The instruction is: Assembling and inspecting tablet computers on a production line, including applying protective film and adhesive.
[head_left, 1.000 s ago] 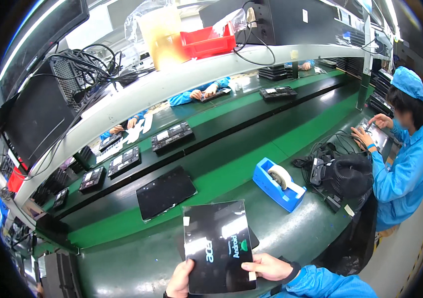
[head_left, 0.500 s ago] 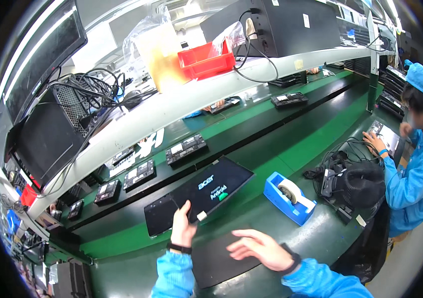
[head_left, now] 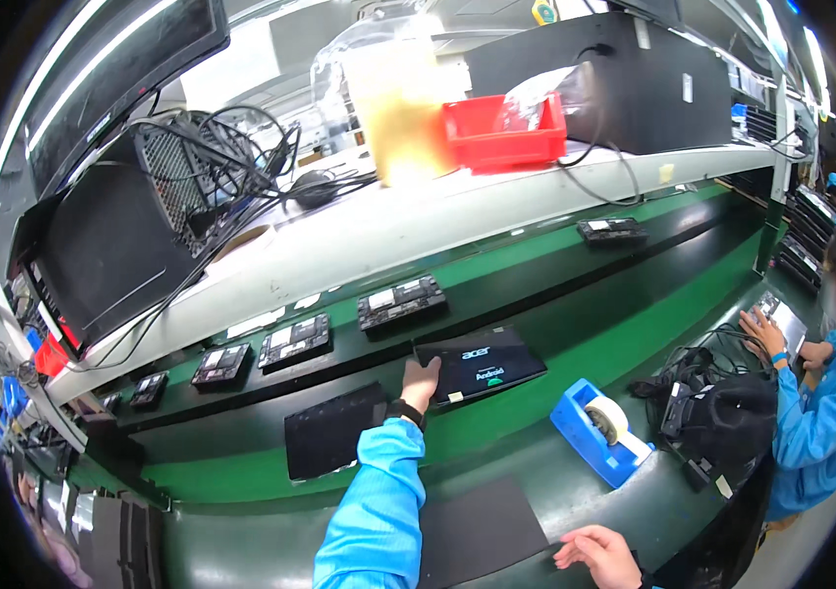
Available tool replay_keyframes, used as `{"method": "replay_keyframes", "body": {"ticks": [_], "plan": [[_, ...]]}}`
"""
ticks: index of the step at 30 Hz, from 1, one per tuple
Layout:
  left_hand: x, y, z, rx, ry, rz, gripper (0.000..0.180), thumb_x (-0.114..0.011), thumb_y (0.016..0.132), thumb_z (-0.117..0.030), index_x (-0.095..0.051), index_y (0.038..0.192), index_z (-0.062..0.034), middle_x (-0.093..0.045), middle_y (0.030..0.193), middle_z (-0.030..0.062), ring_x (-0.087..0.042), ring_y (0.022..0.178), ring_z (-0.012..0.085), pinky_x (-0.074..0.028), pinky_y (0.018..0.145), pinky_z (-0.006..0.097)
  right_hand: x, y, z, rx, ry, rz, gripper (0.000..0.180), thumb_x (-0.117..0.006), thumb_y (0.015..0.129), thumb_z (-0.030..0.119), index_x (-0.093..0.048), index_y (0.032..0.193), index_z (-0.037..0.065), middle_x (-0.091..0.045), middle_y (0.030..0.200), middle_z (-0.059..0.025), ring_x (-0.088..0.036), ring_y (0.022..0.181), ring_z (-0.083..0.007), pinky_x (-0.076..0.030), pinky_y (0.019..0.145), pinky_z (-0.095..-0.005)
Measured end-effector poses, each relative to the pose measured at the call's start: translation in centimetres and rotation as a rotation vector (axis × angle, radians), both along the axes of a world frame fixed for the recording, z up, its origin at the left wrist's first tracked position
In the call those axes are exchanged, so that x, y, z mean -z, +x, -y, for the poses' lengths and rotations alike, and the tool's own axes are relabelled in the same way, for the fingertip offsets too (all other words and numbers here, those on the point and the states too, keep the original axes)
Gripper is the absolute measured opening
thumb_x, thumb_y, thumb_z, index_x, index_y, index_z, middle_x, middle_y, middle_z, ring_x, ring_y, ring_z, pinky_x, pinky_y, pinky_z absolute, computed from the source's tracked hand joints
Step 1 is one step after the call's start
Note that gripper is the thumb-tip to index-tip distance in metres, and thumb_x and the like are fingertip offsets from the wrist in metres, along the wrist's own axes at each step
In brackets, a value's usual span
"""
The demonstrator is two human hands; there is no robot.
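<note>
One lit tablet (head_left: 488, 367) shows at three o'clock from the person's left hand (head_left: 420, 381), over the far part of the green bench (head_left: 270, 550). That hand meets its left edge; from where I stand I can't tell whether thumb and fingers pinch it. The right hand (head_left: 599, 557), at five o'clock from the tablet, holds nothing, its fingers loosely bent near a dark sheet (head_left: 482, 535). A dark panel (head_left: 334, 432) lies at eight o'clock, a blue tape dispenser (head_left: 587, 452) at four. I'd judge the tablet light and stiff, its glass slippery and easily cracked, best taken by opposite edges. Its screen glows with a white logo (head_left: 476, 352), smaller lettering and a green figure (head_left: 496, 382); a pale tab (head_left: 455, 398) on the near edge is too small to read
</note>
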State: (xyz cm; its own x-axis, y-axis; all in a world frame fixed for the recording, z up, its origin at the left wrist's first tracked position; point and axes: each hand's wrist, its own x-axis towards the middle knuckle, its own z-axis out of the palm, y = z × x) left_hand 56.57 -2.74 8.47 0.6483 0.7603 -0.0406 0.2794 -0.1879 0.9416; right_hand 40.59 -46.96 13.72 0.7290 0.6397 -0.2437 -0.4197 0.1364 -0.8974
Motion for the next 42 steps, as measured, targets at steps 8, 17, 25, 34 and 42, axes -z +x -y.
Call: {"method": "replay_keyframes", "body": {"ticks": [8, 17, 25, 34, 42], "plan": [[-4.1, -24.2, -15.8, -0.157, 0.848, -0.675, 0.036, -0.051, 0.084, -0.029, -0.065, 0.092, 0.0035, -0.063, 0.097, 0.0247, -0.059, 0.096, 0.0426, -0.048, 0.083, 0.046, 3.1, 0.0, -0.4, 0.172, -0.266, 0.292, 0.015, -0.052, 0.093, 0.01, -0.059, 0.101, 0.0, -0.063, 0.085, -0.0078, -0.057, 0.071, -0.0128, -0.048, 0.068, -0.024], [0.4, -33.1, -15.7, -0.378, -0.476, -0.254, 0.053, -0.065, 0.08, -0.049, -0.058, 0.102, -0.0015, -0.062, 0.097, 0.0067, -0.057, 0.085, 0.0222, -0.044, 0.081, 0.041, 4.7, -0.6, -6.6, 0.022, -0.754, 0.988, 0.05, -0.074, 0.072, 0.028, -0.054, 0.107, -0.001, -0.054, 0.087, -0.0116, -0.056, 0.076, -0.026, -0.046, 0.068, -0.0359], [0.2, -32.8, -15.2, -0.303, -0.717, 0.36, 0.036, -0.064, 0.086, -0.023, -0.058, 0.11, 0.0035, -0.063, 0.108, 0.014, -0.06, 0.099, 0.0304, -0.05, 0.083, 0.052, 4.3, -1.9, -8.5, 0.007, -0.761, 0.969, 0.05, -0.072, 0.073, 0.032, -0.055, 0.107, 0.001, -0.053, 0.084, -0.0096, -0.053, 0.079, -0.0268, -0.045, 0.068, -0.0373], [-0.9, -34.6, -9.0, -0.281, -0.493, 0.516, 0.031, -0.059, 0.09, -0.018, -0.056, 0.107, 0.0075, -0.063, 0.102, 0.0152, -0.062, 0.092, 0.0268, -0.053, 0.078, 0.045, 6.4, -0.8, -7.0, -0.038, -0.656, 1.046, 0.04, -0.07, 0.076, 0.026, -0.057, 0.104, 0.0, -0.056, 0.083, -0.0085, -0.056, 0.078, -0.0225, -0.046, 0.068, -0.0339], [-2.6, -37.3, 6.6, -0.218, -0.526, 0.533, 0.018, -0.06, 0.089, -0.019, -0.058, 0.092, -0.0011, -0.063, 0.088, 0.0071, -0.062, 0.077, 0.0164, -0.05, 0.064, 0.031, 3.8, 1.1, -4.5, 0.047, -0.293, 0.496, 0.02, -0.057, 0.088, 0.013, -0.06, 0.101, -0.002, -0.065, 0.085, -0.0078, -0.061, 0.077, -0.0118, -0.049, 0.066, -0.0273]]}}
